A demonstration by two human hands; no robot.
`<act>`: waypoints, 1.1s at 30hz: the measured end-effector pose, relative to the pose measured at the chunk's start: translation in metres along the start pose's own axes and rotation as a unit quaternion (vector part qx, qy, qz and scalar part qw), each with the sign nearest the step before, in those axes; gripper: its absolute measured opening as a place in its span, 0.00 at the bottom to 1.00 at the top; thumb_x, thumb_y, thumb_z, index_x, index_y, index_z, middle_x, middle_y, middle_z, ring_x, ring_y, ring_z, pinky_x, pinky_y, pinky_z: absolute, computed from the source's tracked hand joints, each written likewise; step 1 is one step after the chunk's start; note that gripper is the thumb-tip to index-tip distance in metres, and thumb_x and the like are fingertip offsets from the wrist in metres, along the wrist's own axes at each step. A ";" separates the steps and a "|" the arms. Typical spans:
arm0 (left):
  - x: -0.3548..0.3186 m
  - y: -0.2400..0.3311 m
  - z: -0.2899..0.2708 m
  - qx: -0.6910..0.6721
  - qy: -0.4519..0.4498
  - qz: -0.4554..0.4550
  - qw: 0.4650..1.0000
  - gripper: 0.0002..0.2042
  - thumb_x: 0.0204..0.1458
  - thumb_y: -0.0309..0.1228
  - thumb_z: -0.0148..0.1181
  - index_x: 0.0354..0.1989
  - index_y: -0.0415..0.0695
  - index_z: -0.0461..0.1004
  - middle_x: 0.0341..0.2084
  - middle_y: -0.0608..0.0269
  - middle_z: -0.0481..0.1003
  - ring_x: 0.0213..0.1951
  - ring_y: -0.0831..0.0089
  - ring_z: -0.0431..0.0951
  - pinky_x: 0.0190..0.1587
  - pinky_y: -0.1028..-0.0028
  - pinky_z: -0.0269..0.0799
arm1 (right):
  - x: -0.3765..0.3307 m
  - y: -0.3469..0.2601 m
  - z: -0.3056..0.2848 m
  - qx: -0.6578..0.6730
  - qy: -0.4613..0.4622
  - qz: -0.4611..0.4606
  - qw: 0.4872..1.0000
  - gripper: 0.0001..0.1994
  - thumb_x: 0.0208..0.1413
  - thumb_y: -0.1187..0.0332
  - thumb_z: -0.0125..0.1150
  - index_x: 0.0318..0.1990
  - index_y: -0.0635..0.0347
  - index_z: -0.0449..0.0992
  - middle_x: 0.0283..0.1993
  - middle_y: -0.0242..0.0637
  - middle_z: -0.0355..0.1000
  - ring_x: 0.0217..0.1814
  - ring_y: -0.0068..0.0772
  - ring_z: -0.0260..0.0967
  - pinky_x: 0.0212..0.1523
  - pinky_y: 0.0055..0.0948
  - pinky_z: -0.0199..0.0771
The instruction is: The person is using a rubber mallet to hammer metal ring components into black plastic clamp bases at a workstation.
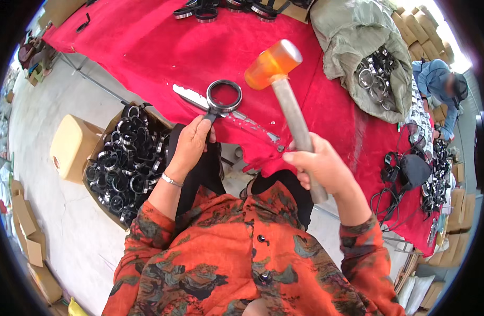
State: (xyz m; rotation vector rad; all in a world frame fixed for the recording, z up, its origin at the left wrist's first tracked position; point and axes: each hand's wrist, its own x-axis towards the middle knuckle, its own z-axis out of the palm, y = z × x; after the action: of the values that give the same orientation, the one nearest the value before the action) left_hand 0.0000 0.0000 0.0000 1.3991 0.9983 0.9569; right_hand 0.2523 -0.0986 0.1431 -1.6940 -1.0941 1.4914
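Observation:
My left hand (191,143) is closed round the short black handle of a ring-shaped part (224,96), which has a black and silver rim. That ring lies at the near edge of the red-covered table (163,58), over a worn strip where the cloth is torn. In my right hand (322,164) is a mallet (293,113), gripped low on its grey handle. Its translucent orange head (273,64) with a pale face is raised to the right of the ring, apart from it. The handle's end sticks out below my fist.
At my left stands a carton (102,203) full of black and silver ring parts, beside a beige plastic stool (73,147). A grey-green sack (336,42) of rings lies at the back right. A black cap-like object (414,171) and cables lie nearer. Another person (437,79) works at far right.

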 end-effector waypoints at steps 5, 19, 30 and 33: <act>-0.018 0.001 0.020 -0.037 0.018 -0.005 0.999 0.16 0.64 0.42 0.44 0.34 0.43 0.70 0.23 0.68 0.72 0.25 0.82 0.70 0.23 0.83 0.63 | -0.029 -0.005 -0.009 0.005 0.048 -0.101 0.994 0.19 0.49 0.68 0.65 0.44 0.65 0.63 0.22 0.27 0.61 0.15 0.16 0.58 0.13 0.21 0.59; -0.013 0.002 0.016 -0.017 0.020 0.010 1.000 0.17 0.64 0.43 0.42 0.32 0.43 0.69 0.21 0.69 0.70 0.22 0.84 0.67 0.22 0.83 0.61 | -0.023 0.071 0.025 -0.347 0.155 -0.140 0.914 0.20 0.47 0.63 0.66 0.40 0.66 0.65 0.26 0.55 0.68 0.29 0.50 0.70 0.32 0.39 0.70; -0.011 0.001 0.019 -0.014 0.051 0.024 0.998 0.18 0.62 0.42 0.47 0.29 0.39 0.69 0.19 0.64 0.70 0.24 0.76 0.71 0.29 0.74 0.67 | 0.005 0.008 0.038 -0.407 0.060 -0.218 0.885 0.19 0.50 0.65 0.63 0.42 0.65 0.63 0.27 0.57 0.69 0.33 0.62 0.70 0.32 0.47 0.68; -0.008 -0.001 0.022 -0.001 0.074 0.014 0.997 0.18 0.62 0.42 0.47 0.29 0.38 0.68 0.19 0.63 0.71 0.24 0.76 0.72 0.29 0.74 0.67 | 0.020 -0.014 0.035 -0.466 0.026 -0.197 0.862 0.17 0.49 0.65 0.61 0.40 0.66 0.63 0.28 0.60 0.70 0.35 0.64 0.70 0.33 0.47 0.69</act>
State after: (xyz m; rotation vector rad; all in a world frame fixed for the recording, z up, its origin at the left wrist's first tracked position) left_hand 0.0182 -0.0146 -0.0024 1.3584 1.0890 1.0954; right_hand 0.2153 -0.0765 0.1401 -1.8752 -2.1954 0.6415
